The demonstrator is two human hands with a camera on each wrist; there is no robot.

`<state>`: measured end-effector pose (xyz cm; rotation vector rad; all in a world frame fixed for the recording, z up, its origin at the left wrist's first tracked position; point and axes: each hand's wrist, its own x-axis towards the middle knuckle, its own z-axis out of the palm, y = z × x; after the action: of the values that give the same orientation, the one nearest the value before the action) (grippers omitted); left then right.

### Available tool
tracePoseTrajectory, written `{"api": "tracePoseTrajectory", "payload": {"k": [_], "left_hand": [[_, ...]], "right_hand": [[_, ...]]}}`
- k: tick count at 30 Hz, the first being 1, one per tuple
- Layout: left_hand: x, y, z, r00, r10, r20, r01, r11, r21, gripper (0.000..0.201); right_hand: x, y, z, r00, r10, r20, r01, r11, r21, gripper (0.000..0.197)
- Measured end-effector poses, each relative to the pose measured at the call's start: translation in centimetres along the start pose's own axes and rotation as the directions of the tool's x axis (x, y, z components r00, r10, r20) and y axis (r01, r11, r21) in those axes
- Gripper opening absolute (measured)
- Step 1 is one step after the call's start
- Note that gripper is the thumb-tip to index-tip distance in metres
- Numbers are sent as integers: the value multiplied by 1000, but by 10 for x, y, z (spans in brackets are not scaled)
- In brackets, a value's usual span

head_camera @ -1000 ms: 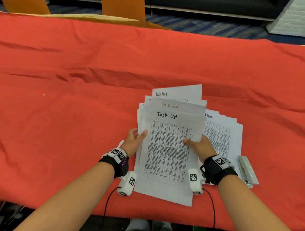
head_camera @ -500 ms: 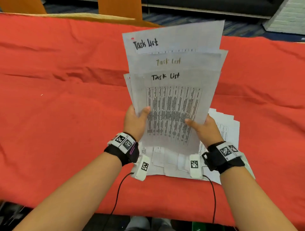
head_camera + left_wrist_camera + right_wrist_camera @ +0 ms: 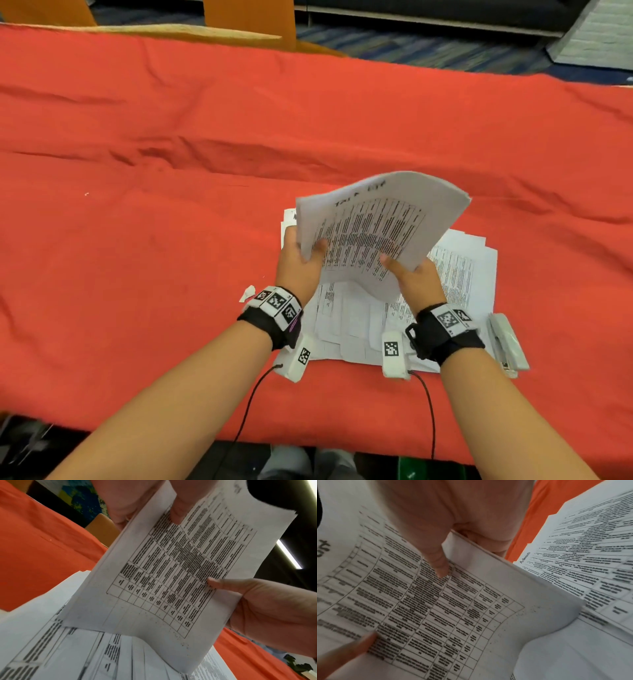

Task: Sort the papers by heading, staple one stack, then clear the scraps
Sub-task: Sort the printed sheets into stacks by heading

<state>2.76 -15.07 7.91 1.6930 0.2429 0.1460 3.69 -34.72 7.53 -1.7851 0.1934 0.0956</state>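
Nearest the table edge, the left hand (image 3: 297, 265) and right hand (image 3: 412, 277) each pinch a lower side of the lifted stack (image 3: 376, 226), thumbs on its printed face. Its long axis tilts up and away to the right, bottom edge just above the loose papers (image 3: 459, 270) lying flat on the red cloth (image 3: 171, 171). Beside the right wrist lies the stapler (image 3: 506, 341), so that hand is nearer it.
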Motion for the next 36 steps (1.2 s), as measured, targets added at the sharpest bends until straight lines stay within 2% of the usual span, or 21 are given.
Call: {"api": "tracePoseTrajectory", "payload": {"k": [3, 6, 9, 13, 15, 17, 20, 25, 27, 29, 33, 36], "left_hand": [[6, 5, 5, 1000, 28, 3, -28, 1000, 5, 22], [12, 0, 5, 1000, -20, 20, 18, 995, 94, 23], [17, -35, -4, 984, -180, 12, 173, 958, 227, 29], [15, -96, -27, 905, -420, -65, 396, 777, 488, 29], [17, -109, -32, 894, -444, -66, 415, 762, 497, 19], [20, -112, -32, 884, -460, -84, 450, 788, 420, 20], [24, -103, -28, 876, -477, -64, 468, 811, 351, 6], [29, -90, -29, 936, -350, -45, 313, 767, 560, 16], [31, -82, -35, 961, -270, -61, 245, 729, 639, 14], [35, -65, -44, 975, -202, -95, 213, 714, 667, 21], [47, -21, -76, 965, -37, -259, 200, 742, 639, 27], [57, 11, -110, 910, 150, -387, 117, 802, 586, 22]], "right_hand": [[3, 1, 2, 997, 7, -78, -8, 1000, -15, 17], [6, 2, -13, 988, -14, -157, 7, 999, -43, 9], [7, 8, -40, 969, 17, -246, -16, 1000, 7, 15], [10, 42, -76, 932, 193, -307, -171, 981, 96, 32], [7, 59, -85, 913, 297, -280, -267, 954, 140, 37], [3, 74, -83, 888, 389, -245, -356, 919, 169, 40], [-4, 97, -71, 858, 468, -213, -439, 882, 173, 37], [-6, 107, -48, 849, 500, -172, -492, 866, 91, 31], [-7, 104, -43, 854, 495, -160, -494, 868, 54, 31], [-8, 105, -41, 866, 479, -142, -480, 877, 29, 31], [-9, 105, -39, 879, 463, -118, -460, 887, 50, 29], [-10, 98, -39, 882, 455, -122, -456, 890, 26, 34]]}}
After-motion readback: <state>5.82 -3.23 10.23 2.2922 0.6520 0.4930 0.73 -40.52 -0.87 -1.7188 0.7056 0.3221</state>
